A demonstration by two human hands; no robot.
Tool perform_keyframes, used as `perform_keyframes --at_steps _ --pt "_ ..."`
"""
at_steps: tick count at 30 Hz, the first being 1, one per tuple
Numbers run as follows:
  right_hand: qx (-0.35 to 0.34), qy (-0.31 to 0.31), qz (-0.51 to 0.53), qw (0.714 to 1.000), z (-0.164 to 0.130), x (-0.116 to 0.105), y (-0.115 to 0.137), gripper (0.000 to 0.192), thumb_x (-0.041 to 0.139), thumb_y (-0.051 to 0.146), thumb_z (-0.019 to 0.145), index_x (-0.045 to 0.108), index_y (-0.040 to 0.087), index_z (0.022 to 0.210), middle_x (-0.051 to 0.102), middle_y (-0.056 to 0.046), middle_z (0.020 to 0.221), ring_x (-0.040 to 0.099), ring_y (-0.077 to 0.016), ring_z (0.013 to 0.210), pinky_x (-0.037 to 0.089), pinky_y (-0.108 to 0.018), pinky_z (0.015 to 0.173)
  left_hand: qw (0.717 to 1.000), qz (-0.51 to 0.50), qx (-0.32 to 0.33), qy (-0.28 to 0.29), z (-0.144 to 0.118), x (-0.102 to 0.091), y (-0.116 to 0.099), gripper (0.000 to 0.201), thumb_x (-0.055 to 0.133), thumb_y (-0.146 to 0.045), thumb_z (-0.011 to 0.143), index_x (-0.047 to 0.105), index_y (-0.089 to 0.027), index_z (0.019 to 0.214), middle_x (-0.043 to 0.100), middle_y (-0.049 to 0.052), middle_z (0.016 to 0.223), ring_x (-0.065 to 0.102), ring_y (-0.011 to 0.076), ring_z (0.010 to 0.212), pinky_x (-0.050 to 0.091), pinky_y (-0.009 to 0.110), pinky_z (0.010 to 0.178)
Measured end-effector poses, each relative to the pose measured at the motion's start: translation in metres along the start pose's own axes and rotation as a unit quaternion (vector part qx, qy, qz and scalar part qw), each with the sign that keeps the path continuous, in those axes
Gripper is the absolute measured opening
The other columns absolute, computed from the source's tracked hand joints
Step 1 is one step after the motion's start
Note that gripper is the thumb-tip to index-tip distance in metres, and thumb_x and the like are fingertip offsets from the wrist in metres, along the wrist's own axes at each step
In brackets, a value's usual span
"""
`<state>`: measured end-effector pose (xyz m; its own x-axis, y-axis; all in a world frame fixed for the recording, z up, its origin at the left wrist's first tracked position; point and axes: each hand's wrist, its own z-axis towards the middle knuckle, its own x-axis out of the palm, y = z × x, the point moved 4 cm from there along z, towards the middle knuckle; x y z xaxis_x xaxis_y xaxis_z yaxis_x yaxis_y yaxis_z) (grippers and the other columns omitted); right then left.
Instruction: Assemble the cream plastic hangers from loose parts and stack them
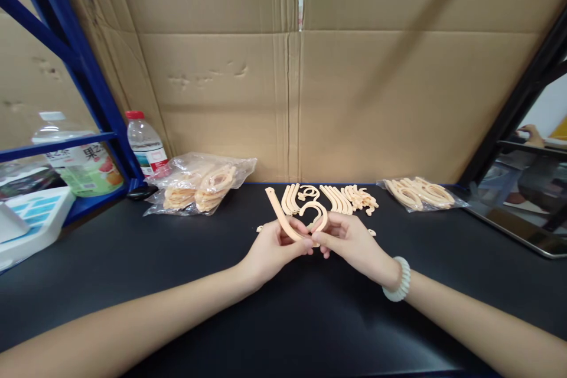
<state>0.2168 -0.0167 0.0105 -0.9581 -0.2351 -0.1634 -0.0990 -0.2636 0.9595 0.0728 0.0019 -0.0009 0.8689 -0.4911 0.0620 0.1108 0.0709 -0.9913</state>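
My left hand (280, 248) is closed around a long beige hanger arm (280, 211), a curved strip with a small hole at its upper end. In the fingers of my right hand (348, 242) is a rounded beige hanger hook (319, 208). Fingertips of both hands meet where the two pieces come together, and they hide the joint. Just beyond my hands lie a row of curved hanger arms (290, 198), another such row (336, 198), a loose hook (309, 192) between them, and a heap of small beige pieces (361, 198).
Clear plastic bags of beige hangers lie at the back left (201, 186) and back right (419, 194). A water bottle (145, 144) stands by the blue rack (80, 65). Cardboard (212, 82) walls off the back of the black table (212, 319). At right is a metal-edged tray (514, 227).
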Motion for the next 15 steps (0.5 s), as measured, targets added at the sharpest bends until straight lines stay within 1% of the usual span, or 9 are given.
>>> perform_keyframes --at_steps 3,4,6,7,9,10,11,13,15 --pt "-0.017 -0.001 -0.013 1.000 0.003 -0.013 0.008 0.032 0.066 0.047 0.078 0.063 0.016 0.087 0.063 -0.002 0.071 0.058 -0.0120 0.058 0.051 -0.028 0.058 1.000 -0.005 -0.005 -0.019 0.001 -0.003 0.001 0.027 0.080 -0.023 0.067 0.057 -0.014 0.080 0.068 0.001 0.072 0.064 0.0124 0.065 0.052 0.025 0.068" --pt "-0.032 -0.015 -0.021 0.999 0.005 -0.022 0.011 0.033 0.062 0.048 0.081 0.063 0.016 0.089 0.064 -0.002 0.071 0.058 -0.0125 0.059 0.051 -0.029 0.060 1.000 -0.005 -0.004 -0.027 0.001 -0.004 0.001 0.027 0.080 -0.023 0.067 0.057 -0.014 0.080 0.068 0.001 0.072 0.065 0.0123 0.065 0.052 0.024 0.067" --pt "-0.070 -0.075 -0.052 0.993 0.010 -0.045 0.015 0.040 0.048 0.052 0.089 0.064 0.016 0.092 0.064 -0.004 0.072 0.060 -0.0141 0.063 0.051 -0.030 0.064 0.999 -0.004 -0.001 -0.038 0.001 -0.006 0.001 0.027 0.079 -0.024 0.068 0.057 -0.014 0.081 0.069 0.001 0.072 0.065 0.0125 0.065 0.052 0.024 0.067" --pt "-0.089 -0.117 -0.091 0.985 0.013 -0.059 0.015 0.040 0.045 0.050 0.090 0.065 0.015 0.092 0.065 -0.004 0.072 0.060 -0.0152 0.065 0.051 -0.031 0.064 0.999 -0.004 0.000 -0.041 0.001 -0.006 0.001 0.027 0.079 -0.024 0.069 0.057 -0.014 0.081 0.069 0.001 0.072 0.065 0.0125 0.066 0.052 0.024 0.067" --pt "-0.124 -0.159 -0.235 0.951 0.018 -0.078 0.015 0.030 0.052 0.043 0.089 0.067 0.016 0.088 0.067 -0.005 0.077 0.061 -0.0176 0.071 0.050 -0.034 0.069 0.999 -0.005 -0.001 -0.043 0.001 -0.006 0.001 0.027 0.078 -0.024 0.070 0.056 -0.014 0.082 0.069 0.001 0.073 0.066 0.0126 0.067 0.052 0.023 0.067" --pt "-0.146 -0.158 -0.309 0.926 0.021 -0.084 0.013 0.024 0.055 0.038 0.087 0.068 0.017 0.088 0.068 -0.006 0.082 0.061 -0.0192 0.076 0.050 -0.036 0.073 0.999 -0.005 -0.001 -0.043 0.001 -0.006 0.002 0.027 0.078 -0.024 0.070 0.056 -0.014 0.082 0.069 0.001 0.073 0.066 0.0127 0.067 0.052 0.023 0.068" --pt "-0.167 -0.136 -0.374 0.902 0.024 -0.086 0.011 0.019 0.056 0.033 0.087 0.068 0.018 0.089 0.069 -0.007 0.085 0.061 -0.0207 0.080 0.049 -0.037 0.076 0.999 -0.004 -0.002 -0.044 0.000 -0.007 0.002 0.027 0.078 -0.024 0.070 0.056 -0.014 0.083 0.069 0.001 0.074 0.066 0.0128 0.068 0.052 0.023 0.068" --pt "-0.197 -0.064 -0.474 0.856 0.029 -0.084 0.001 0.015 0.057 0.025 0.086 0.069 0.019 0.091 0.070 -0.007 0.090 0.060 -0.0233 0.088 0.048 -0.040 0.082 0.999 -0.003 -0.002 -0.044 0.000 -0.007 0.002 0.027 0.078 -0.024 0.071 0.056 -0.014 0.084 0.069 0.001 0.075 0.066 0.0130 0.068 0.053 0.024 0.069" --pt "-0.209 -0.001 -0.540 0.815 0.034 -0.078 -0.009 0.015 0.057 0.021 0.086 0.070 0.019 0.094 0.069 -0.009 0.095 0.058 -0.0255 0.096 0.046 -0.043 0.086 0.999 0.000 -0.002 -0.046 0.000 -0.007 0.003 0.027 0.078 -0.024 0.071 0.056 -0.014 0.084 0.070 0.002 0.075 0.067 0.0133 0.069 0.053 0.024 0.069"
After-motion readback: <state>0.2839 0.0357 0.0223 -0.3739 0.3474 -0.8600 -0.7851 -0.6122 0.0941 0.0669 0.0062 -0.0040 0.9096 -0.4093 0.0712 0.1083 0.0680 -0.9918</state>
